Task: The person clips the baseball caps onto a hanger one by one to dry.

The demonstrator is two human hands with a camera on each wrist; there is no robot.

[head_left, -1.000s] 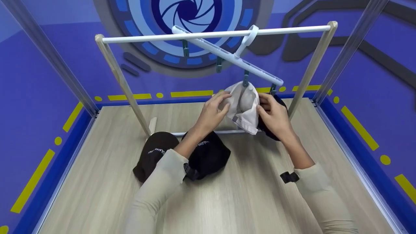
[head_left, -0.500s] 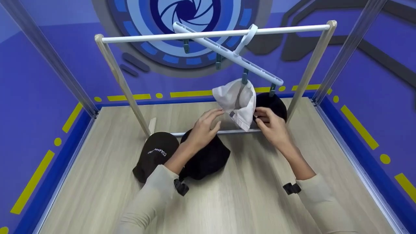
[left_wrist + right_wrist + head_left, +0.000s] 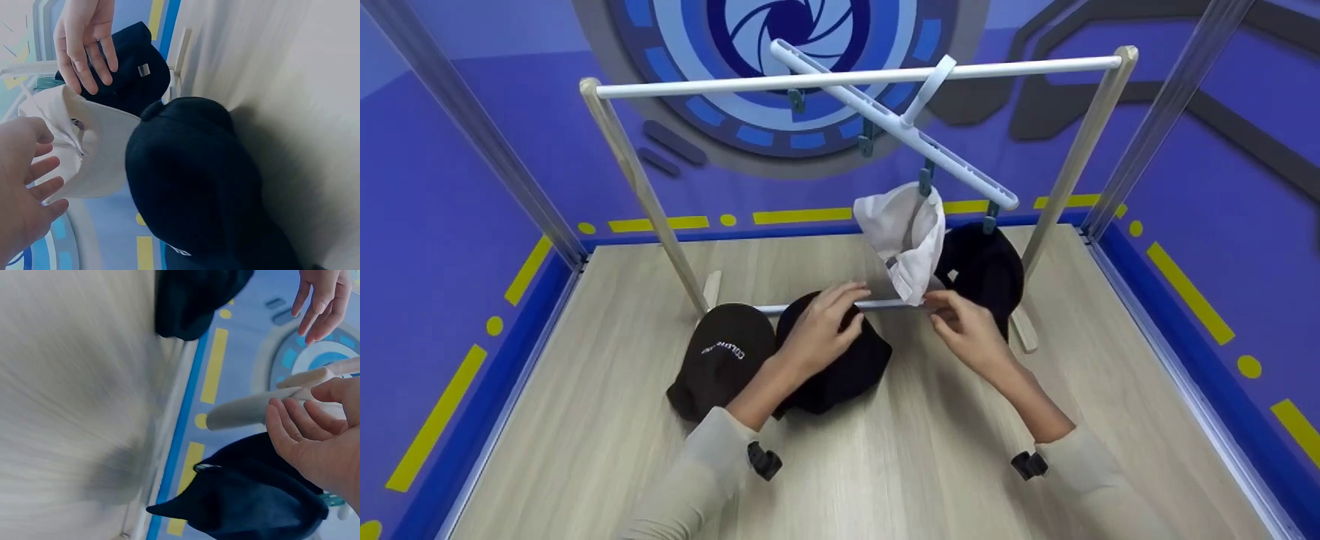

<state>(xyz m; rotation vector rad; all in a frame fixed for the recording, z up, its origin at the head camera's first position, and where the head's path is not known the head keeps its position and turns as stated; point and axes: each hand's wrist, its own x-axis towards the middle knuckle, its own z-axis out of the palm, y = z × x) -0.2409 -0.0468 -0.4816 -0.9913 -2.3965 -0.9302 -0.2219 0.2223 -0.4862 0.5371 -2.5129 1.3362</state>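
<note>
A white cap (image 3: pixel 896 225) hangs by a green clip from the pale blue hanger (image 3: pixel 911 135). A black cap (image 3: pixel 990 274) hangs from the end clip to its right. My left hand (image 3: pixel 823 330) is in the air over the black cap (image 3: pixel 851 371) lying on the table, fingers relaxed, holding nothing. My right hand (image 3: pixel 971 337) has its fingertips close by the white cap's lower edge; in the right wrist view its loosely bent fingers (image 3: pixel 298 416) grip nothing. Whether they touch the cap I cannot tell.
A dark brown cap (image 3: pixel 720 356) with white lettering lies at the left, against the black one. The hanger hooks over the white rail (image 3: pixel 682 88) of a wooden-legged rack. Two more green clips, one of them (image 3: pixel 866 144), carry nothing. Blue walls enclose the table (image 3: pixel 607 360).
Both hands have come off the white cap and drawn down toward me, the left also leftward. The white cap now hangs free, and the hanger's right end has dipped slightly.
</note>
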